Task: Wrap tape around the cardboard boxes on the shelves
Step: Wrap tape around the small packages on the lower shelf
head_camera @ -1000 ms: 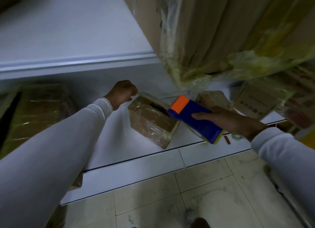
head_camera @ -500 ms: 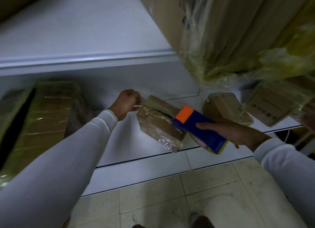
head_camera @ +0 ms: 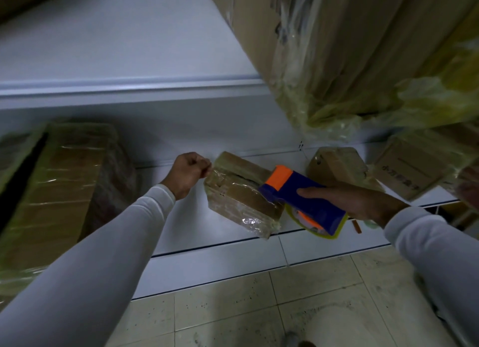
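A small cardboard box [head_camera: 238, 199], wrapped in shiny clear tape, lies tilted on the low white shelf [head_camera: 197, 232]. My left hand [head_camera: 190, 171] is curled at the box's upper left corner and pinches the tape end there. My right hand [head_camera: 347, 199] grips a blue and orange tape dispenser [head_camera: 303, 199] against the box's right side. A yellow roll shows under the dispenser.
A second small box [head_camera: 337, 165] and a printed box [head_camera: 412, 170] sit further right on the shelf. A long taped box [head_camera: 57, 188] lies at the left. A large plastic-wrapped carton [head_camera: 363, 48] overhangs from the upper shelf [head_camera: 129, 87]. Tiled floor [head_camera: 233, 315] lies below.
The view shifted so the boxes sit further right and lower. The small box has tipped and turned between my hands, and the dispenser stays against its right side.
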Demonstrator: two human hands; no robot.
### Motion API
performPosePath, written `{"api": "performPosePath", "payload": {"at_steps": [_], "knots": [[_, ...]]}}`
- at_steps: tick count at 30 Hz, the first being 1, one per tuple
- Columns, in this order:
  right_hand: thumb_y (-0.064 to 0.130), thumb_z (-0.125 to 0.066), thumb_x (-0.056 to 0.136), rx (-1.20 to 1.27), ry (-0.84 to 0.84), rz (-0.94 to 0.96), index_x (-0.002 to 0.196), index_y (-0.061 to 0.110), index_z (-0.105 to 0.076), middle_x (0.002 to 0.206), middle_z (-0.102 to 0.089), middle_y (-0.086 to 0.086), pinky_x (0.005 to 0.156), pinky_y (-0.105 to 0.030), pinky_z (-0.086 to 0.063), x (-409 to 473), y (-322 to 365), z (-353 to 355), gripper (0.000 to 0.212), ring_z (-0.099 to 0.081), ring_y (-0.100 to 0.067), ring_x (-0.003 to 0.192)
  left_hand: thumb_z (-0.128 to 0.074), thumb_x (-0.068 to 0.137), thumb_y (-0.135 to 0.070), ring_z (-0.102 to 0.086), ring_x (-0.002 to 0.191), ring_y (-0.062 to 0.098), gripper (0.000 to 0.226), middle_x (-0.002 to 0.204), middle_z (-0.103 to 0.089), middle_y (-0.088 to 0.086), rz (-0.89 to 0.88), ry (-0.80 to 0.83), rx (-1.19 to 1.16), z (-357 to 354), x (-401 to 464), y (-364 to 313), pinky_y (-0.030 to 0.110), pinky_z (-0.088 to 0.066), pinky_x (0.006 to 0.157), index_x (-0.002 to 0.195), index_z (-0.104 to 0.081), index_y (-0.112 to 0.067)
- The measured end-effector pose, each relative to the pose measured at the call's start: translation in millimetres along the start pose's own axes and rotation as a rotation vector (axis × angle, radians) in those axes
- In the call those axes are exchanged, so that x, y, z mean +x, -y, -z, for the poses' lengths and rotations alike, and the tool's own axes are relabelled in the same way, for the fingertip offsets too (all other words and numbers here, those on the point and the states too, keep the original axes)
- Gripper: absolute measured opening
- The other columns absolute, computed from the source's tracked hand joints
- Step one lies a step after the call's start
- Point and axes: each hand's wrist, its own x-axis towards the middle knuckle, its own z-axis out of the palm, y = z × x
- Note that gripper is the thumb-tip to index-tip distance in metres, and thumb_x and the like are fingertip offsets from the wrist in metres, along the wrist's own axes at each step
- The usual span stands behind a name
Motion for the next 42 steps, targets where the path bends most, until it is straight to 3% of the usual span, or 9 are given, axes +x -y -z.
{"api": "performPosePath", "payload": {"at_steps": [9, 12, 15, 18, 23, 26, 34, 38, 42], "knots": [[0.049, -0.068, 0.072, 0.011, 0.009, 0.009, 0.112, 0.003, -0.065, 0.088, -0.075, -0.012, 0.067, -0.032, -0.053, 4.6, -2.9, 0.4, 0.061, -0.070, -0.022, 0.071, -0.057, 0.092, -0.002, -0.054, 0.068, 0.022, 0.025, 0.070, -0.056, 0.010, 0.124, -0.008, 0.096, -3.7, 9.1, 5.3, 0.028, -0.051, 0.067, 0.068, -0.057, -0.007], [0.046, -0.066, 0.077, 0.003, 0.012, 0.012, 0.110, 0.003, -0.065, 0.082, -0.075, -0.009, 0.062, -0.028, -0.053, 4.2, -3.2, 0.1, 0.055, -0.069, -0.018, 0.067, -0.064, 0.089, -0.007, -0.050, 0.068, 0.022, 0.013, 0.079, -0.055, 0.010, 0.171, -0.005, 0.149, -1.5, 7.0, 6.8, 0.031, -0.045, 0.061, 0.089, -0.052, -0.013], [0.042, -0.063, 0.087, 0.003, -0.008, -0.007, 0.104, 0.007, -0.066, 0.077, -0.074, -0.004, 0.053, -0.022, -0.050, 2.2, -2.8, -0.4, 0.039, -0.068, -0.014, 0.062, -0.064, 0.086, -0.004, -0.053, 0.083, 0.020, 0.033, 0.100, -0.053, 0.004, -0.076, -0.096, 0.424, -0.2, -1.7, 13.3, 0.031, -0.048, 0.074, 0.116, -0.051, -0.015], [0.054, -0.072, 0.078, 0.001, -0.020, -0.023, 0.112, 0.003, -0.065, 0.089, -0.075, -0.011, 0.066, -0.031, -0.053, 2.0, -1.9, -2.4, 0.061, -0.070, -0.022, 0.072, -0.046, 0.090, 0.006, -0.059, 0.091, 0.021, 0.029, 0.102, -0.061, 0.004, -0.296, -0.082, 0.424, -10.1, -9.5, 12.7, 0.034, -0.054, 0.084, 0.103, -0.065, -0.011], [0.054, -0.080, 0.069, 0.026, -0.022, -0.007, 0.113, 0.004, -0.066, 0.095, -0.074, -0.015, 0.074, -0.036, -0.054, 2.7, -7.7, -7.4, 0.068, -0.070, -0.027, 0.080, -0.063, 0.086, -0.045, -0.066, 0.092, 0.021, 0.043, 0.106, -0.069, 0.002, -0.150, -0.021, 0.503, -20.1, -8.3, 12.5, 0.036, -0.053, 0.089, 0.122, -0.063, -0.023], [0.042, -0.070, 0.079, 0.053, -0.030, 0.019, 0.104, 0.009, -0.067, 0.083, -0.076, -0.007, 0.066, -0.029, -0.054, -2.1, -5.9, -13.5, 0.041, -0.069, -0.020, 0.072, -0.068, 0.085, -0.037, -0.065, 0.096, 0.024, 0.045, 0.109, -0.069, 0.006, -0.138, -0.032, 0.478, -21.2, -10.6, 10.3, 0.039, -0.052, 0.092, 0.126, -0.062, -0.019], [0.060, -0.078, 0.058, -0.031, 0.073, 0.032, 0.092, 0.009, -0.071, 0.079, -0.073, -0.007, 0.063, -0.026, -0.048, 1.4, 11.7, -60.3, 0.062, -0.067, -0.020, 0.069, -0.074, 0.078, -0.036, -0.066, 0.077, 0.026, 0.031, 0.091, -0.071, 0.007, -0.012, -0.042, 0.354, 40.0, -48.2, 15.8, 0.038, -0.058, 0.074, 0.107, -0.069, -0.024], [0.063, -0.073, 0.053, -0.082, 0.136, 0.047, 0.086, 0.012, -0.071, 0.073, -0.073, -0.002, 0.062, -0.025, -0.046, 3.8, 21.0, -78.5, 0.061, -0.066, -0.016, 0.064, -0.066, 0.087, -0.031, -0.061, 0.101, 0.030, 0.057, 0.125, -0.058, 0.018, 0.140, -0.141, 0.467, 54.5, -67.9, 16.6, 0.036, -0.051, 0.089, 0.138, -0.045, -0.015], [0.061, -0.073, 0.056, -0.093, 0.159, 0.044, 0.086, 0.012, -0.070, 0.073, -0.073, -0.002, 0.064, -0.026, -0.046, 4.5, 30.2, -88.3, 0.057, -0.066, -0.017, 0.065, -0.037, 0.091, -0.033, -0.029, 0.140, 0.034, 0.060, 0.151, -0.033, 0.018, -0.510, -0.030, 1.007, 34.9, -79.4, 7.4, 0.042, -0.024, 0.113, 0.147, -0.033, -0.013]]}}
